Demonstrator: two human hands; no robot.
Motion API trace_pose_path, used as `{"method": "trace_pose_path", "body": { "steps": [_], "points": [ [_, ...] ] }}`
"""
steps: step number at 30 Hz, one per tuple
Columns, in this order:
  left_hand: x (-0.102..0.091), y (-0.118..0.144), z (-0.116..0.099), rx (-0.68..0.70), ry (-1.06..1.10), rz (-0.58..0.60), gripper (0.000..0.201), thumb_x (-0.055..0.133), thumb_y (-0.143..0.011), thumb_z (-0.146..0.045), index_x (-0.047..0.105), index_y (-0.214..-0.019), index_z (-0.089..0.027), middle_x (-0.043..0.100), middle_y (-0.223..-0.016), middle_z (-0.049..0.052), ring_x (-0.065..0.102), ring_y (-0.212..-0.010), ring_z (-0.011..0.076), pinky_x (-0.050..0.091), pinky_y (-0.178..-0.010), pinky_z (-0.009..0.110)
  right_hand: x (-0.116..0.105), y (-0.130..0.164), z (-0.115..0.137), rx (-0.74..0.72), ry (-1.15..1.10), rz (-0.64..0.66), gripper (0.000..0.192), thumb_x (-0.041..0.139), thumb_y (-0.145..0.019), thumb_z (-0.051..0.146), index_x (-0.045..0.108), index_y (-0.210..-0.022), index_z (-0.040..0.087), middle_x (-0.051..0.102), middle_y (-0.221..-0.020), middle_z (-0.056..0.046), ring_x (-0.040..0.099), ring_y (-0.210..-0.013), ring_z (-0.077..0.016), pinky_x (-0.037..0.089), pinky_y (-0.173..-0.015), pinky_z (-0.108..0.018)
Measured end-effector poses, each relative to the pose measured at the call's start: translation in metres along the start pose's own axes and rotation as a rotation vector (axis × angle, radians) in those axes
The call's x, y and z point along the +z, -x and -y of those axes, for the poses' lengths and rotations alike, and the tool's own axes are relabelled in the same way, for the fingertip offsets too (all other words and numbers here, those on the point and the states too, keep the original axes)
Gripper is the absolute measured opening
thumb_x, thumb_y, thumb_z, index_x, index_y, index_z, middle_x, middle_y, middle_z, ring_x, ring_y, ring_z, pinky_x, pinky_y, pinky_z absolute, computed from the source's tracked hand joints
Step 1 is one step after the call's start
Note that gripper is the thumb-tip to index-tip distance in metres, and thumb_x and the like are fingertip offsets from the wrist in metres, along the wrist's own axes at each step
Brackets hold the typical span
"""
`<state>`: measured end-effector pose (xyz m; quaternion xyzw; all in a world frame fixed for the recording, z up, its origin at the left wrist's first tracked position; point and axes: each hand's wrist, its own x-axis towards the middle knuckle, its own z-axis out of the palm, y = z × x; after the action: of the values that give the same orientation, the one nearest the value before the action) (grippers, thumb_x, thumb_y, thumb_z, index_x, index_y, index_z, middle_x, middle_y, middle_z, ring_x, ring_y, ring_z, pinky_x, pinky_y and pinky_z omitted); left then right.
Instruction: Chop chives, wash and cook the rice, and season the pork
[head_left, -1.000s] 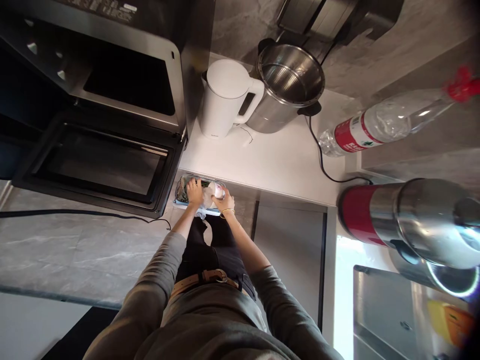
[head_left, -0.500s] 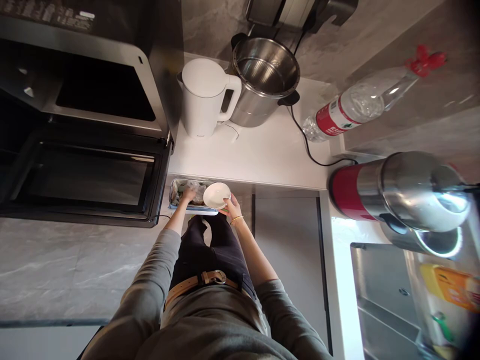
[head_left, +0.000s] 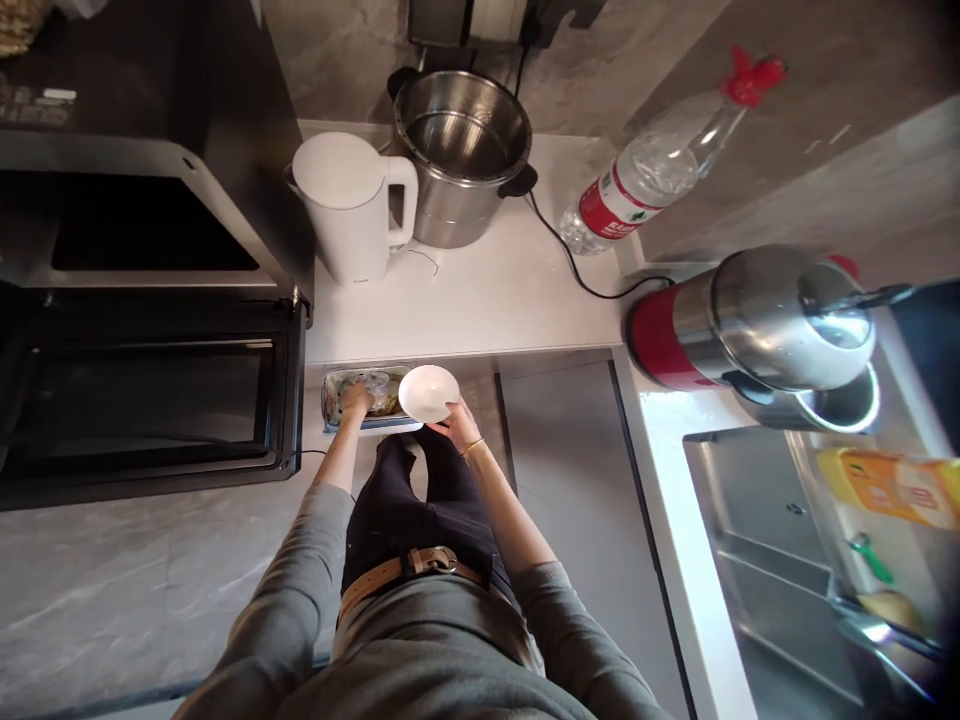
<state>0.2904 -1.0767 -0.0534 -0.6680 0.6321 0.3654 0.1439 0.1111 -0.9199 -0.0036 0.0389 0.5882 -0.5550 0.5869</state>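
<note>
My right hand (head_left: 455, 424) holds a small white bowl (head_left: 428, 392) by its rim, low down in front of the white counter's edge. My left hand (head_left: 355, 400) reaches down into a metal bin (head_left: 332, 385) on the floor that holds crumpled wrappers and scraps. It rests among the scraps; whether it grips anything is hidden. The bowl hangs just right of the bin, its inside facing up and looking bare.
A black oven (head_left: 142, 390) with its door open stands at the left. On the white counter (head_left: 510, 300) are a white kettle (head_left: 349, 210), a steel pot (head_left: 461, 150) with a cord, a water bottle (head_left: 645, 180) and a red-and-steel flask (head_left: 750, 320). A steel sink (head_left: 795, 560) lies at the right.
My right hand has lifted the white bowl up out of the bin and turned it face up. My left hand stays in the bin. The view has swung to the right.
</note>
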Motion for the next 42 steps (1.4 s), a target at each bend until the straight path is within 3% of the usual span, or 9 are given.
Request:
{"method": "trace_pose_path", "body": {
  "steps": [6,10,14,17,24,30,36,39,42],
  "points": [
    [-0.015,0.048,-0.038,0.064,0.300,-0.240,0.039,0.040,-0.098,-0.032,0.057,-0.127,-0.011,0.067,-0.119,0.023,0.065,-0.110,0.0325,0.052,-0.084,0.040,-0.033,0.022,0.014,-0.061,-0.140,-0.003,0.043,0.064,-0.070,0.024,0.058,-0.112,0.025,0.071,-0.100,-0.002,0.070,-0.078,-0.0189,0.063,-0.060,-0.032],
    [0.011,0.098,-0.113,0.426,0.772,0.402,0.049,0.047,-0.094,-0.053,0.053,-0.130,-0.020,0.064,-0.125,0.014,0.072,-0.086,0.0205,0.055,-0.067,0.028,-0.085,0.052,0.039,-0.184,-0.294,-0.061,0.042,0.062,-0.071,0.026,0.057,-0.113,0.023,0.071,-0.106,-0.004,0.070,-0.084,-0.0204,0.064,-0.060,-0.032],
    [0.080,0.177,-0.212,0.602,0.731,0.959,0.063,0.062,-0.085,-0.045,0.037,-0.137,-0.020,0.069,-0.107,0.013,0.071,-0.069,0.0177,0.055,-0.059,0.027,-0.171,0.095,0.062,-0.355,-0.437,-0.155,0.042,0.061,-0.075,0.031,0.056,-0.116,0.023,0.071,-0.109,-0.005,0.071,-0.092,-0.0217,0.063,-0.069,-0.033],
    [0.153,0.247,-0.288,0.652,0.639,0.962,0.055,0.055,-0.085,-0.035,0.034,-0.133,-0.018,0.070,-0.089,0.008,0.067,-0.058,0.0159,0.055,-0.054,0.027,-0.272,0.137,0.071,-0.455,-0.366,-0.308,0.041,0.060,-0.081,0.038,0.055,-0.119,0.025,0.071,-0.107,-0.006,0.071,-0.093,-0.0221,0.062,-0.075,-0.036],
    [0.338,0.413,-0.447,0.820,0.284,0.881,0.047,0.047,-0.083,-0.031,0.046,-0.127,-0.015,0.059,-0.061,0.001,0.057,-0.040,0.0179,0.046,-0.041,0.028,-0.598,0.293,0.089,-0.409,0.263,-1.345,0.051,0.041,-0.081,0.013,0.053,-0.130,0.009,0.051,-0.144,-0.019,0.040,-0.141,-0.0270,0.030,-0.118,-0.048],
    [0.456,0.495,-0.526,0.799,0.057,0.818,0.054,0.044,-0.087,-0.034,0.042,-0.137,-0.014,0.060,-0.066,0.003,0.056,-0.038,0.0174,0.048,-0.044,0.030,-0.784,0.365,0.148,-0.374,0.516,-1.512,0.055,0.049,-0.076,0.010,0.056,-0.131,0.008,0.043,-0.151,-0.021,0.020,-0.150,-0.0271,0.008,-0.122,-0.047],
    [0.520,0.515,-0.565,0.571,0.087,0.937,0.055,0.051,-0.085,-0.031,0.045,-0.136,-0.013,0.067,-0.084,0.014,0.068,-0.064,0.0243,0.058,-0.055,0.035,-0.828,0.352,0.154,-0.150,0.785,-1.385,0.033,0.058,-0.084,0.028,0.068,-0.110,0.011,0.063,-0.127,-0.024,0.042,-0.137,-0.0343,0.006,-0.121,-0.056],
    [0.543,0.518,-0.576,0.533,0.144,1.066,0.049,0.062,-0.078,-0.027,0.054,-0.125,-0.015,0.070,-0.098,0.015,0.069,-0.083,0.0245,0.061,-0.070,0.037,-0.805,0.327,0.141,-0.352,0.391,-1.318,0.042,0.054,-0.087,0.039,0.062,-0.120,0.013,0.056,-0.138,-0.021,0.037,-0.142,-0.0322,0.022,-0.119,-0.055],
    [0.563,0.514,-0.585,0.659,0.050,1.068,0.042,0.066,-0.073,-0.021,0.062,-0.115,-0.015,0.071,-0.106,0.014,0.069,-0.096,0.0256,0.060,-0.080,0.041,-0.777,0.292,0.134,-0.441,-0.235,-0.977,0.042,0.058,-0.084,0.042,0.055,-0.122,0.025,0.064,-0.123,-0.011,0.060,-0.117,-0.0275,0.048,-0.099,-0.054]
  ]
}}
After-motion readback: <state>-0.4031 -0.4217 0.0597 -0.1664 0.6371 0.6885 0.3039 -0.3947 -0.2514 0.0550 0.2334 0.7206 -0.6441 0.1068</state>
